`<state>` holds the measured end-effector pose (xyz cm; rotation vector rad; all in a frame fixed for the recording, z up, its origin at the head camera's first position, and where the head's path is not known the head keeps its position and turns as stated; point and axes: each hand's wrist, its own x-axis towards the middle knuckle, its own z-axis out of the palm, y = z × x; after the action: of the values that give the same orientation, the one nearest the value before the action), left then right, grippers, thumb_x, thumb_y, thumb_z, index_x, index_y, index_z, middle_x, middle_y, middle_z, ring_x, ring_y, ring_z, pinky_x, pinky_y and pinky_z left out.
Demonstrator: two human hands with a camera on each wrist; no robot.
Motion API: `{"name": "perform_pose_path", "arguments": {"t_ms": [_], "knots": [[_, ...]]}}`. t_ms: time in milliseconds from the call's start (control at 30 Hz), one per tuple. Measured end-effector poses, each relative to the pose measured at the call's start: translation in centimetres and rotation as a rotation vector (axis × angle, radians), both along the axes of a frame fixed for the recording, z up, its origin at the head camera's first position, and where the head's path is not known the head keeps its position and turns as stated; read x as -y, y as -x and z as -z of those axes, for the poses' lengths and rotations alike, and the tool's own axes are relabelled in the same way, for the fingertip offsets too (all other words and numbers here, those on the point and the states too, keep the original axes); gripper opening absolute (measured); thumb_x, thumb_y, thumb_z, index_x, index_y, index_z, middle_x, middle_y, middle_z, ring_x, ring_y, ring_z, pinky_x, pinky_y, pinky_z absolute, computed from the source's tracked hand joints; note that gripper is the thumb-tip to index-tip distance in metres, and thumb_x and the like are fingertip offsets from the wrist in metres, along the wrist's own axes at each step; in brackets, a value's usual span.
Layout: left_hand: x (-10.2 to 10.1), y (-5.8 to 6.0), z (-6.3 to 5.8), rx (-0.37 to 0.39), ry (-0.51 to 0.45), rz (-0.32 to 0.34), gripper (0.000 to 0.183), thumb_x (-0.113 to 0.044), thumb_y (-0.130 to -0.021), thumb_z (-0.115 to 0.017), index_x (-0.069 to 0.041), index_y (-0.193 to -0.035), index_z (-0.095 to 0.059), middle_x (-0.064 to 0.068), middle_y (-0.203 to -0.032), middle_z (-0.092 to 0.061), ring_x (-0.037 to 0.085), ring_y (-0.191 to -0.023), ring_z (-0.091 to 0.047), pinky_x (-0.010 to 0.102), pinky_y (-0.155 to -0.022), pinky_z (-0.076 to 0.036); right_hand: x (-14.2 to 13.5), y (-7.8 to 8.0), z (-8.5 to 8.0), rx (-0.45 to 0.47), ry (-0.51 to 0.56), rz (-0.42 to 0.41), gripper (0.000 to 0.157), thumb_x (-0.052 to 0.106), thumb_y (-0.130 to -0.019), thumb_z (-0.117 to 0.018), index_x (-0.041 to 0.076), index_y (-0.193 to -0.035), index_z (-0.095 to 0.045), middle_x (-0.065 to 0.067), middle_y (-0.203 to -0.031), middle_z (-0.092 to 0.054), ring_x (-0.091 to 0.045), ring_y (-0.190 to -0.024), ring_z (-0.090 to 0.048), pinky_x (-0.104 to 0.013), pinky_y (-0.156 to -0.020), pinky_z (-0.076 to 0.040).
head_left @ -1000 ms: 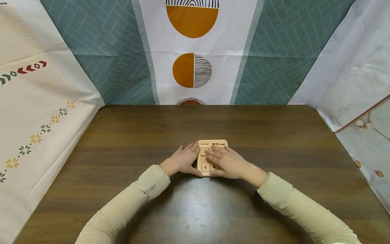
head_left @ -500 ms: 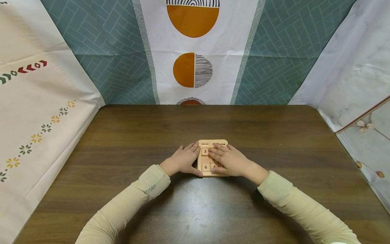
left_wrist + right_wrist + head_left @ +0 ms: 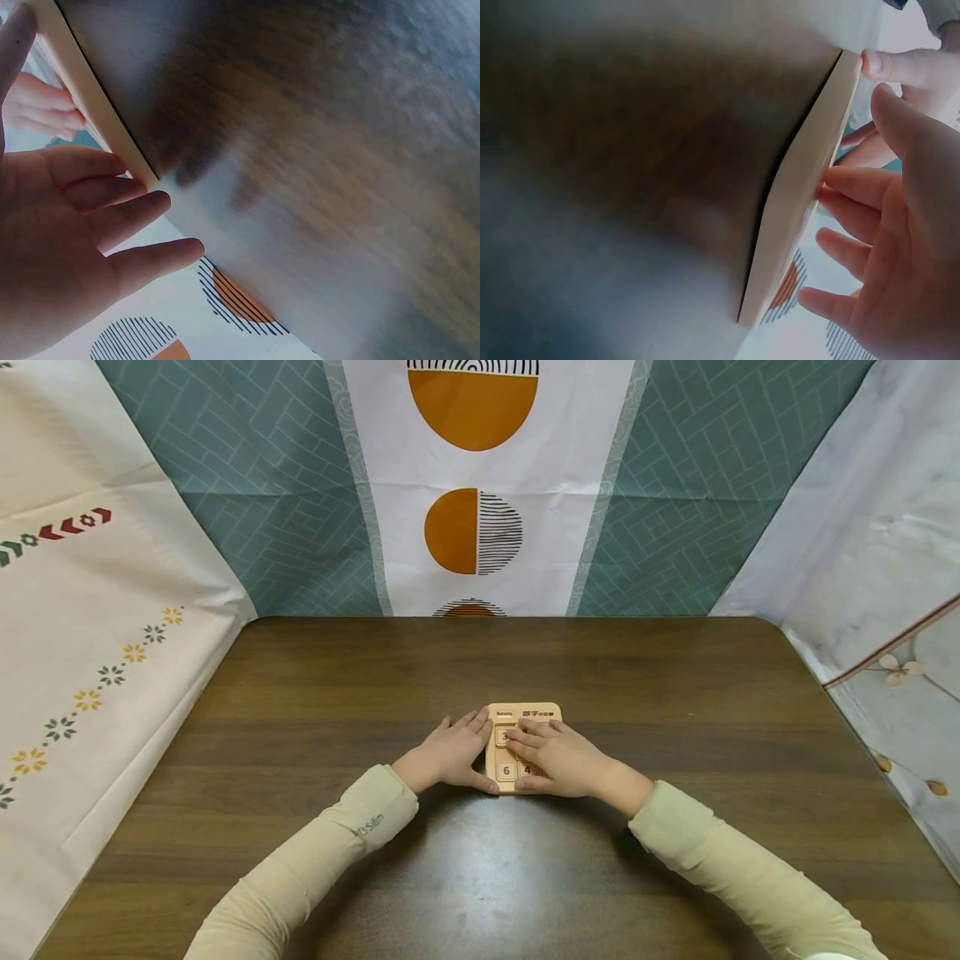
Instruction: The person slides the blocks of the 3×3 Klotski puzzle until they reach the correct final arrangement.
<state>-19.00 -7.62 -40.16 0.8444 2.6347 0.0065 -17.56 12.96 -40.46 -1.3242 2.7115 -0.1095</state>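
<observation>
A pale wooden number sliding puzzle [image 3: 517, 708] lies flat on the dark brown table. My left hand [image 3: 453, 753] rests along its left edge with the fingers straight, the thumb at the near left corner. The right hand [image 3: 566, 764] lies over the right part of the board, its extended fingertips touching the number tiles. A tile marked 3 [image 3: 501, 737] shows beside those fingertips. Nearer sits a tile marked 6 [image 3: 506, 771], with a 4 partly visible next to it. Other tiles are hidden under the right hand. Both wrist views show the board's side edge [image 3: 795, 180].
The wooden table [image 3: 480, 877] spreads around the board on all sides. Behind it hangs a green and white patterned cloth [image 3: 300, 527]. Light cloths flank the table, a flowered one on the left [image 3: 90, 635] and a marbled one on the right [image 3: 862, 527].
The right hand shifted slightly right, then back left over the board. The 3 tile has slid a little toward the near side. The left hand has stayed in place.
</observation>
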Motion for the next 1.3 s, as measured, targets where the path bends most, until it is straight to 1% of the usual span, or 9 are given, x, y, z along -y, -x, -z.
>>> {"name": "perform_pose_path", "arguments": {"t_ms": [267,400,500,733,933,1133,1300], "knots": [[0.1,-0.1,-0.1,-0.009,-0.015,0.005,0.106,-0.066,-0.070,-0.061,0.004,-0.142,-0.024,0.018,-0.149,-0.012,0.031,-0.135,-0.017,0.056,-0.100,-0.023,-0.1,-1.5,-0.2,0.012,0.019,-0.024,0.065,0.049,-0.088,-0.051,0.004,-0.135,-0.045,-0.008,-0.140,-0.040,-0.029,-0.132,-0.028,-0.055,-0.099,-0.027],[0.1,-0.1,-0.1,-0.008,-0.012,0.003,0.107,-0.066,-0.070,-0.061,0.004,-0.142,-0.024,0.018,-0.149,-0.012,0.031,-0.135,-0.017,0.056,-0.101,-0.023,-0.1,-1.9,-0.1,0.016,0.025,-0.031,0.065,0.049,-0.088,-0.051,0.003,-0.134,-0.045,-0.009,-0.140,-0.039,-0.029,-0.132,-0.029,-0.055,-0.099,-0.027],[0.1,0.0,0.0,-0.011,-0.011,0.003,0.107,-0.066,-0.070,-0.061,0.003,-0.142,-0.024,0.018,-0.149,-0.012,0.031,-0.135,-0.017,0.056,-0.100,-0.024,-0.4,-1.6,0.0,0.008,0.027,-0.020,0.065,0.049,-0.089,-0.050,0.004,-0.135,-0.045,-0.009,-0.140,-0.040,-0.028,-0.132,-0.029,-0.055,-0.098,-0.028],[0.0,0.0,0.2,-0.017,-0.002,-0.002,0.108,-0.068,-0.069,-0.060,0.002,-0.143,-0.023,0.017,-0.149,-0.011,0.030,-0.136,-0.017,0.055,-0.101,-0.024,-1.4,-0.2,0.0,-0.043,0.021,0.065,0.062,0.046,-0.089,-0.052,0.004,-0.134,-0.046,-0.010,-0.139,-0.041,-0.030,-0.131,-0.030,-0.054,-0.097,-0.030],[0.0,0.0,0.2,-0.020,-0.001,-0.002,0.108,-0.068,-0.069,-0.060,0.002,-0.143,-0.023,0.017,-0.150,-0.011,0.029,-0.136,-0.017,0.055,-0.101,-0.023,-1.5,0.2,0.2,-0.048,0.007,0.061,0.062,0.047,-0.089,-0.050,0.004,-0.133,-0.047,-0.010,-0.138,-0.042,-0.030,-0.131,-0.030,-0.055,-0.097,-0.029],[0.0,0.0,0.1,-0.016,0.000,-0.004,0.108,-0.068,-0.069,-0.060,0.002,-0.143,-0.022,0.017,-0.150,-0.010,0.029,-0.136,-0.016,0.055,-0.101,-0.023,-0.9,0.3,0.1,-0.041,0.005,0.062,0.063,0.048,-0.089,-0.051,0.004,-0.134,-0.046,-0.009,-0.139,-0.041,-0.029,-0.131,-0.029,-0.055,-0.097,-0.029],[0.0,0.0,0.1,-0.028,-0.003,0.002,0.108,-0.067,-0.069,-0.061,0.003,-0.142,-0.023,0.018,-0.149,-0.013,0.030,-0.135,-0.018,0.055,-0.100,-0.024,-0.2,0.3,0.1,-0.033,-0.012,0.053,0.064,0.049,-0.088,-0.051,0.005,-0.134,-0.046,-0.009,-0.140,-0.040,-0.029,-0.132,-0.028,-0.054,-0.098,-0.029]]}}
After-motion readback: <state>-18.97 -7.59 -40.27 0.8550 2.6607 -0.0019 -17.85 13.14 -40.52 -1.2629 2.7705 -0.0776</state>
